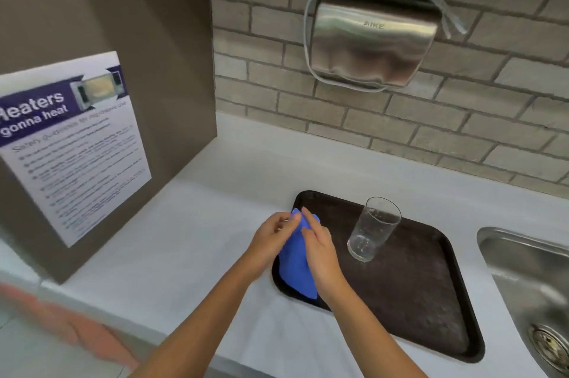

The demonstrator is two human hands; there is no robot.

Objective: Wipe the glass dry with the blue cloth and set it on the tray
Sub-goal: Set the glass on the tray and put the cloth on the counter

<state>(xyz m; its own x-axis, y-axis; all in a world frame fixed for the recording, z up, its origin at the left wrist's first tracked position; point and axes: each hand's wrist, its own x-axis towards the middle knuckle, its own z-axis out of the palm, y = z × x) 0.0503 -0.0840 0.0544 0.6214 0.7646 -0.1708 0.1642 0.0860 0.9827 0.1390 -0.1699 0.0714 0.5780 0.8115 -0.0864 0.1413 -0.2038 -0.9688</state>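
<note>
Upright glass [373, 229] on tray [431, 300]

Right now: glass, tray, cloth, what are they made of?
Glass: clear, glossy, looks like real glass; tray visible through it. Tray: dark brown, pebbled matte surface, probably plastic. Blue cloth: soft, drapes in folds, likely microfibre.

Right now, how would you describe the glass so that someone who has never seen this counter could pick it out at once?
Start at the dark brown tray on the white counter, left of the steel sink. The glass stands upright on the tray's far half, apart from both hands, which hold the blue cloth at the tray's left edge. It is the only clear, see-through thing there.
</note>
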